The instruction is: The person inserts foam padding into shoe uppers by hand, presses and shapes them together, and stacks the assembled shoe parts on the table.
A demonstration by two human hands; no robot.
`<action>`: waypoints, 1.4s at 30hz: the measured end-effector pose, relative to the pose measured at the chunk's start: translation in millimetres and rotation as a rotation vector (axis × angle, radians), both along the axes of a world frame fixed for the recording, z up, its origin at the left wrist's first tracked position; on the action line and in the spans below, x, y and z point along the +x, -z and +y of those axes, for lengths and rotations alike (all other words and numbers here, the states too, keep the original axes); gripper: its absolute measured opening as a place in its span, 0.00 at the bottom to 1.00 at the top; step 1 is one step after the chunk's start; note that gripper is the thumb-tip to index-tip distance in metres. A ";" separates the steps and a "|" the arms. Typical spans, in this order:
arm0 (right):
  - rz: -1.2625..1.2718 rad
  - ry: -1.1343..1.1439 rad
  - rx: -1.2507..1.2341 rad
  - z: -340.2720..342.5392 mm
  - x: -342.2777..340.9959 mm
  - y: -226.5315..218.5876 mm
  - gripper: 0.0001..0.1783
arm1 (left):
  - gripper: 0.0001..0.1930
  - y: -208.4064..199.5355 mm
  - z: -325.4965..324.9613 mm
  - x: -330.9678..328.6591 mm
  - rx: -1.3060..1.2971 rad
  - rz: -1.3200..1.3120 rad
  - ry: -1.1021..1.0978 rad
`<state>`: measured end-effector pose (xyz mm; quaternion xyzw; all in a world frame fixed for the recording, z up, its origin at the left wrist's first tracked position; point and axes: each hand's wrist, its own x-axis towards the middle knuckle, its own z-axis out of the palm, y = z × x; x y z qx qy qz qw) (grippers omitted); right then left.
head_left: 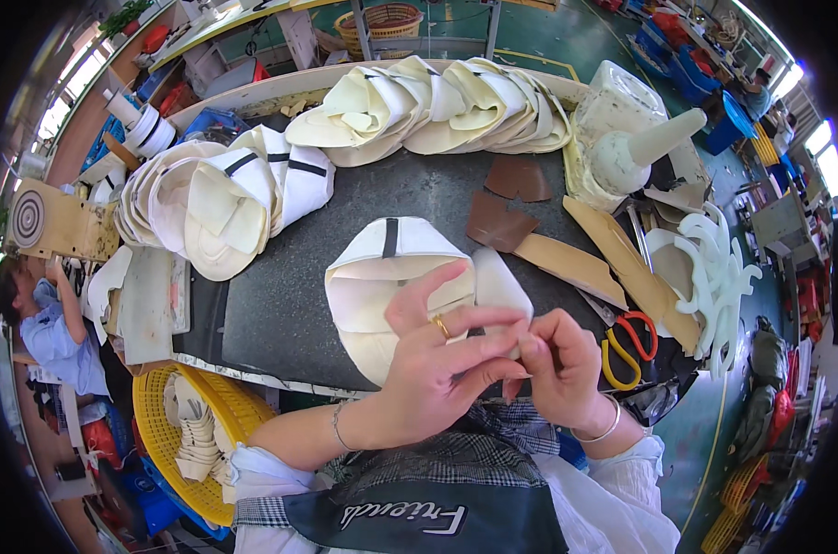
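A cream fabric shoe upper (359, 305) with a black strip at its top lies on the dark work surface, directly beyond my hands. My left hand (437, 369) partly covers it, index finger raised, while its thumb and other fingertips come together. My right hand (564, 374) pinches thumb against finger, touching my left fingertips. Whatever sits between the fingertips is too small to make out. Just past them shows a smooth white piece (502, 282) beside the upper; its lower end is hidden by my fingers, so I cannot tell whether they grip it.
Stacked cream uppers (230, 203) stand at left, more uppers (437, 106) along the back. A white glue pot with brush (617, 162), brown pieces (500, 222), tan strips (567, 268), scissors (627, 351) and white curved pieces (714, 268) lie right. A yellow basket (156, 415) stands lower left.
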<state>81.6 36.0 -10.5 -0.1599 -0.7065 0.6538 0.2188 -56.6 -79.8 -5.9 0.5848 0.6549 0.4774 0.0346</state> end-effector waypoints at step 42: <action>-0.043 -0.188 -0.773 51.9 10.8 29.9 0.21 | 0.16 -8.7 -47.4 -53.8 -0.055 0.393 0.437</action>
